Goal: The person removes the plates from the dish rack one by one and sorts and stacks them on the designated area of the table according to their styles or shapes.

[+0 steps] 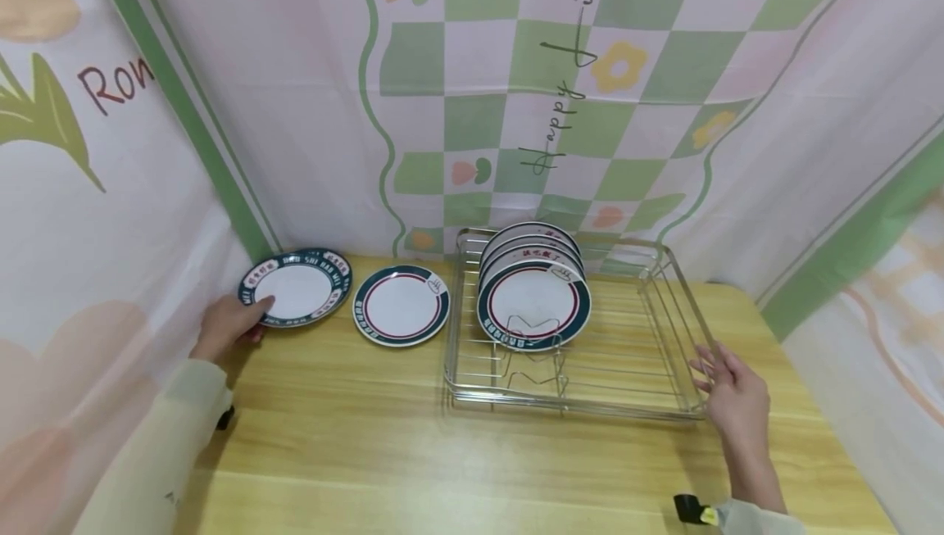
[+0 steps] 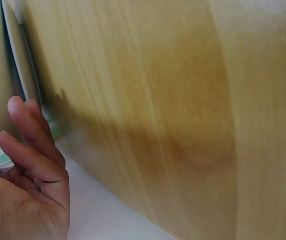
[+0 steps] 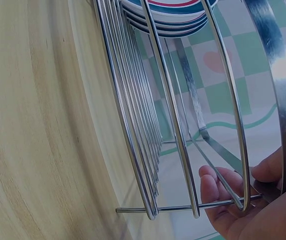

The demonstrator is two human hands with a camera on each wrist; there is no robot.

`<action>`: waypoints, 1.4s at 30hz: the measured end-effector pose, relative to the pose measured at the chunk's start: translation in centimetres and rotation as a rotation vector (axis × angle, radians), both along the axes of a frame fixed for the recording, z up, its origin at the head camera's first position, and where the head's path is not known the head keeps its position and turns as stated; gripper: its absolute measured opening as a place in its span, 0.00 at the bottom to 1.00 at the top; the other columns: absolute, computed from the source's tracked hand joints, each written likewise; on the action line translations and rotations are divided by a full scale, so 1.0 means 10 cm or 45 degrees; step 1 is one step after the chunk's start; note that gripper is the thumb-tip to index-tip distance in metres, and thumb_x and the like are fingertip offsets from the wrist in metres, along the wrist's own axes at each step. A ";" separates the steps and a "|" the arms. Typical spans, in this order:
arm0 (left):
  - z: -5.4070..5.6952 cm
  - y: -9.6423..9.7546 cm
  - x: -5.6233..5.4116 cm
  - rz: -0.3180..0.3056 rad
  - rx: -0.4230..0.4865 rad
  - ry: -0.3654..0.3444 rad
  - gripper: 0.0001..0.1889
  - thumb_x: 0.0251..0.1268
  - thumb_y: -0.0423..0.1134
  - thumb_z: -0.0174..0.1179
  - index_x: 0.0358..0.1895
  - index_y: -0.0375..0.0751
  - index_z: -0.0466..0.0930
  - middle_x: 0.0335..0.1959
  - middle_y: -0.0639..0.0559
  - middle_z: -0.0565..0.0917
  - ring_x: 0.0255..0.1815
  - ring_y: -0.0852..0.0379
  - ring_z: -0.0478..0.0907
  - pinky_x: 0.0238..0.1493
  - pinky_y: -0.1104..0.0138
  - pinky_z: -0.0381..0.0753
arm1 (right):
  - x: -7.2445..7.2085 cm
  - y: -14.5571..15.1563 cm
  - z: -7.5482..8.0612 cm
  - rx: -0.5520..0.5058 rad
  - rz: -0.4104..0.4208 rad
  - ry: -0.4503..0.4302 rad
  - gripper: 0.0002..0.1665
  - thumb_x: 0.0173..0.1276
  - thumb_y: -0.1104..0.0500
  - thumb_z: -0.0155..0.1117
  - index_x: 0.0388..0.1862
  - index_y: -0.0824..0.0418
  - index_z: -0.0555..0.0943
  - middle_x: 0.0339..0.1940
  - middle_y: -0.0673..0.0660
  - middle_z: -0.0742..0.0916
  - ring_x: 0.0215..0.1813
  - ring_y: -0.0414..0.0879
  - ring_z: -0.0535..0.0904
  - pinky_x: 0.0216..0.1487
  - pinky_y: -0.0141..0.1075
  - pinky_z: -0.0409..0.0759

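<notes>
Nearest, along the bottom of the head view, a tabletop of pale yellow, grained wood [image 1: 442,469], with a long cream sleeve [image 1: 143,457] reaching in at left and a matching cream cuff [image 1: 760,520] at right, just beside a small black block [image 1: 687,509]. A little beyond the cuff, the right hand [image 1: 737,396] at the right end of a rectangular rack of shiny silver wire [image 1: 627,414], fingers curled in between the wires, thumb against the flat metal rim, gripping that side. Farther off at left, the left hand [image 1: 230,324] nearly closed, with only the edge of a round white plate with a wide dark teal, lettered border [image 1: 297,293] pinched between thumb on top and fingers beneath. Place of the held plate: back left part of the tabletop; whether raised off the wood, impossible to tell. In the left wrist view, two pale plate edges close together by the fingertips. Between held plate and rack, a round white plate with a teal border and thin red ring [image 1: 401,304], face up on the wood. In the left half of the rack, several similar teal-bordered white plates [image 1: 533,301], one behind another, tilted back. Behind everything, a green-and-white checked cloth [image 1: 479,68], printed with flowers and "Happy Life" in thin script.
</notes>
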State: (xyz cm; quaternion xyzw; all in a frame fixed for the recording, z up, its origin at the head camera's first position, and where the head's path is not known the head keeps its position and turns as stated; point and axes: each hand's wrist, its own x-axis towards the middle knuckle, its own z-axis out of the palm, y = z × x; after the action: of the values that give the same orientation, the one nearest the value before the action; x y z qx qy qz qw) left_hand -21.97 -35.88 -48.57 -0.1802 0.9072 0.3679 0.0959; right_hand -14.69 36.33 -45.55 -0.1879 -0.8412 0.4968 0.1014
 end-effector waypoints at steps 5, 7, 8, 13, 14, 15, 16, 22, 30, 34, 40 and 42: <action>0.02 0.04 0.01 0.010 0.029 -0.049 0.30 0.80 0.59 0.52 0.28 0.35 0.80 0.16 0.52 0.81 0.19 0.57 0.76 0.33 0.64 0.73 | 0.00 0.01 0.00 0.006 -0.007 -0.004 0.29 0.89 0.64 0.35 0.84 0.67 0.57 0.76 0.72 0.74 0.41 0.15 0.76 0.45 0.21 0.83; 0.02 0.05 0.02 0.010 0.047 -0.076 0.30 0.81 0.60 0.51 0.29 0.35 0.79 0.17 0.53 0.80 0.19 0.57 0.76 0.32 0.64 0.74 | 0.00 0.01 0.00 0.005 -0.003 -0.006 0.29 0.89 0.64 0.35 0.84 0.67 0.57 0.76 0.72 0.73 0.41 0.16 0.76 0.46 0.22 0.83; 0.02 0.05 0.02 0.010 0.056 -0.090 0.30 0.81 0.60 0.51 0.30 0.34 0.79 0.17 0.53 0.80 0.19 0.57 0.76 0.33 0.64 0.74 | 0.00 0.01 0.00 0.003 -0.001 -0.007 0.29 0.89 0.64 0.35 0.84 0.67 0.57 0.76 0.72 0.73 0.41 0.16 0.76 0.46 0.22 0.83; 0.00 0.06 0.01 -0.003 0.060 -0.114 0.31 0.81 0.61 0.50 0.30 0.35 0.79 0.17 0.53 0.80 0.19 0.57 0.77 0.35 0.63 0.73 | -0.01 0.01 0.00 0.000 0.009 -0.012 0.29 0.89 0.65 0.34 0.84 0.68 0.56 0.76 0.72 0.73 0.41 0.16 0.76 0.46 0.22 0.83; 0.00 0.06 0.01 -0.004 0.056 -0.116 0.32 0.81 0.62 0.50 0.29 0.35 0.79 0.17 0.53 0.80 0.19 0.57 0.77 0.35 0.63 0.73 | -0.01 0.01 0.01 -0.001 0.010 -0.013 0.29 0.89 0.65 0.34 0.84 0.68 0.56 0.76 0.72 0.73 0.41 0.16 0.76 0.46 0.21 0.83; 0.00 0.06 0.01 -0.007 0.052 -0.114 0.32 0.81 0.62 0.50 0.29 0.36 0.79 0.17 0.53 0.80 0.19 0.57 0.77 0.35 0.63 0.73 | -0.01 0.01 0.01 -0.004 0.009 -0.014 0.29 0.89 0.65 0.34 0.84 0.68 0.56 0.76 0.72 0.73 0.41 0.16 0.77 0.46 0.21 0.83; -0.01 0.06 0.01 -0.009 0.045 -0.113 0.32 0.81 0.62 0.50 0.29 0.36 0.79 0.17 0.53 0.80 0.19 0.57 0.77 0.35 0.63 0.73 | -0.01 0.01 0.01 -0.007 0.009 -0.015 0.29 0.88 0.65 0.34 0.84 0.68 0.56 0.76 0.72 0.72 0.41 0.16 0.77 0.46 0.21 0.83; -0.04 0.05 -0.01 -0.024 -0.020 -0.113 0.34 0.79 0.66 0.49 0.27 0.37 0.78 0.17 0.52 0.79 0.21 0.55 0.77 0.34 0.63 0.72 | 0.00 0.00 0.02 -0.018 0.010 -0.022 0.29 0.89 0.64 0.33 0.84 0.67 0.55 0.77 0.72 0.72 0.42 0.16 0.77 0.46 0.21 0.83; -0.07 0.07 -0.05 -0.043 -0.175 -0.091 0.37 0.75 0.72 0.48 0.18 0.44 0.73 0.17 0.50 0.76 0.26 0.49 0.76 0.30 0.61 0.70 | 0.01 0.01 0.01 -0.010 0.022 -0.007 0.29 0.89 0.65 0.34 0.84 0.68 0.54 0.76 0.73 0.72 0.42 0.16 0.77 0.46 0.21 0.83; -0.06 0.10 -0.06 -0.051 -0.216 -0.099 0.37 0.75 0.73 0.46 0.17 0.46 0.72 0.16 0.50 0.76 0.26 0.49 0.77 0.29 0.60 0.70 | 0.01 0.02 0.00 -0.019 0.019 -0.012 0.29 0.89 0.65 0.34 0.84 0.68 0.54 0.77 0.73 0.72 0.42 0.16 0.77 0.47 0.22 0.83; -0.03 0.15 -0.07 -0.037 -0.239 -0.129 0.38 0.76 0.73 0.44 0.17 0.45 0.72 0.17 0.50 0.76 0.27 0.48 0.76 0.30 0.60 0.69 | 0.00 0.04 0.00 -0.009 0.030 -0.007 0.29 0.88 0.65 0.33 0.84 0.68 0.54 0.76 0.73 0.72 0.42 0.16 0.77 0.46 0.21 0.82; -0.03 0.15 -0.08 -0.024 -0.245 -0.140 0.38 0.75 0.73 0.44 0.18 0.45 0.72 0.17 0.50 0.76 0.26 0.49 0.76 0.30 0.60 0.69 | 0.01 0.04 -0.01 0.003 0.041 -0.001 0.29 0.88 0.65 0.33 0.84 0.69 0.54 0.76 0.73 0.72 0.42 0.16 0.77 0.46 0.21 0.82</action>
State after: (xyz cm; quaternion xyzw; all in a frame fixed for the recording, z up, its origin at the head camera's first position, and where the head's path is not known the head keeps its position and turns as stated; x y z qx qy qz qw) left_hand -22.73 -34.34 -48.85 -0.1999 0.9334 0.2675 0.1313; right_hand -14.61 36.73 -45.63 -0.1744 -0.8447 0.4973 0.0933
